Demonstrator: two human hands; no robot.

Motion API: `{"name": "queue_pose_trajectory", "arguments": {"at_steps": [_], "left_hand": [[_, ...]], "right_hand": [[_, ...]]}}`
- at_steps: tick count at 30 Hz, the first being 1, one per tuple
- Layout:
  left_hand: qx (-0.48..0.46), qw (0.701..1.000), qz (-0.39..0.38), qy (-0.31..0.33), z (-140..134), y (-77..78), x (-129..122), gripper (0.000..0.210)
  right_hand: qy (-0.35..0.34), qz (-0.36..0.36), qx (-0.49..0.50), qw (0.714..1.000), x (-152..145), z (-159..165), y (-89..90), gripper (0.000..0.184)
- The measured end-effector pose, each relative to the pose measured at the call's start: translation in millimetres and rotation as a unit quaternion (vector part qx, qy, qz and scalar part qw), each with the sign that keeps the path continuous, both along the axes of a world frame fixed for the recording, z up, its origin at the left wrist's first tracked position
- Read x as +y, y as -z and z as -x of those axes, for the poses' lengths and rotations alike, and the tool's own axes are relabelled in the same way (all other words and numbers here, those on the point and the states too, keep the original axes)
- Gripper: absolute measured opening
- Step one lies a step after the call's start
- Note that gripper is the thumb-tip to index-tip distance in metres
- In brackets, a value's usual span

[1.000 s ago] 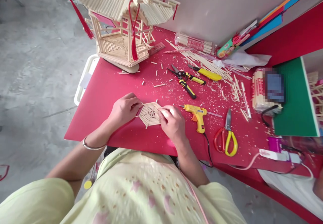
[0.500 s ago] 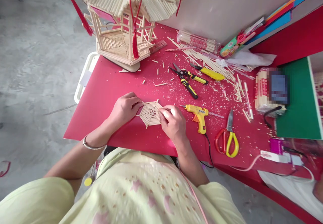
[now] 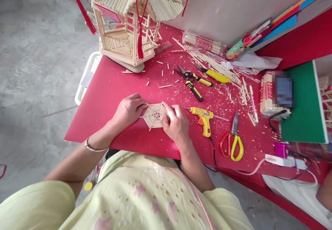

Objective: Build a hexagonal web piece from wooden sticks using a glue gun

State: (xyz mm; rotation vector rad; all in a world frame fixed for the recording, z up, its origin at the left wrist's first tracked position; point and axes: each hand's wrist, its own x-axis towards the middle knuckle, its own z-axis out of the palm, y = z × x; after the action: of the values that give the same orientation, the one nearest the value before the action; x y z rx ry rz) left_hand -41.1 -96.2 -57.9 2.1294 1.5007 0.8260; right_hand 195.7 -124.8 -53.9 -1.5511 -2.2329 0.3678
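A flat, web-shaped hexagonal panel of thin wooden sticks (image 3: 155, 116) lies between my hands at the front of the red tabletop. My left hand (image 3: 129, 109) pinches its left side, fingers closed at the corner. On the opposite side, my right hand (image 3: 176, 123) grips the right edge, its index finger reaching toward the upper right spoke; the fingers cover part of that edge. Just right of my right hand lies a yellow hot glue gun (image 3: 204, 119) with a clear glue stick in its back. Scissors with red and yellow handles (image 3: 232, 140) are farther right.
A stick-built pavilion with red tassels (image 3: 127, 47) stands at the back left. Pruning cutters (image 3: 192, 85), a yellow utility knife (image 3: 215, 75), loose sticks (image 3: 215, 62) and shavings lie behind the glue gun. Bundled sticks (image 3: 267, 93) and a white power strip (image 3: 282, 161) are at right.
My right hand has shifted its grip on the panel's right side, its index finger now extended up toward the upper right spoke. My left hand keeps its hold.
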Motion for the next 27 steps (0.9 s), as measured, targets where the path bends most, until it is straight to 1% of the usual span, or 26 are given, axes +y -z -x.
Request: {"name": "queue_pose_trajectory", "arguments": {"at_steps": [12, 21, 27], "left_hand": [[0.0, 1.0, -0.007, -0.013, -1.7, 2.8, -2.9, 0.025], [0.008, 1.0, -0.005, -0.021, -3.1, 3.3, -2.8, 0.025], [0.011, 1.0, -0.001, -0.014, -0.8, 1.8, -3.5, 0.025]], "right_hand": [[-0.014, 0.002, -0.067, 0.998, 3.1, 6.8, -4.4, 0.061], [-0.011, -0.004, -0.067, 0.998, 2.0, 6.7, -4.6, 0.06], [-0.005, -0.007, -0.061, 0.998, 0.7, 11.8, -4.8, 0.058]]}}
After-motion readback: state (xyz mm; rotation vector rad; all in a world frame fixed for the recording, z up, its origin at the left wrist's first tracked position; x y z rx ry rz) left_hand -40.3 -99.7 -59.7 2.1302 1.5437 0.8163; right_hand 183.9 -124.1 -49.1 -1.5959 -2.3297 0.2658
